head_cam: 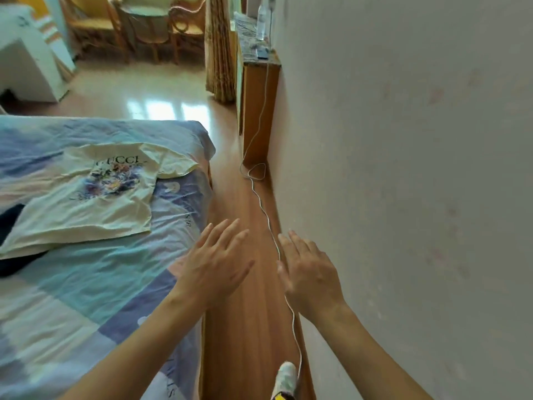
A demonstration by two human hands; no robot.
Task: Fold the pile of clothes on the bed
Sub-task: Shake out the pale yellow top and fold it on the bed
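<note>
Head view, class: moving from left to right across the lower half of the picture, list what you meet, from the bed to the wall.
Dark garment → cream printed T-shirt → patterned bedsheet → left hand → white cable on the wooden floor → right hand → pale wall.

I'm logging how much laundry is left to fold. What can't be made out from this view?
Head view only:
- Dark garment: mostly under the cream T-shirt and cut by the left edge.
- Rest of the bed: beyond the left edge, so any pile is unseen.
- Small items on the cabinet: too small.
</note>
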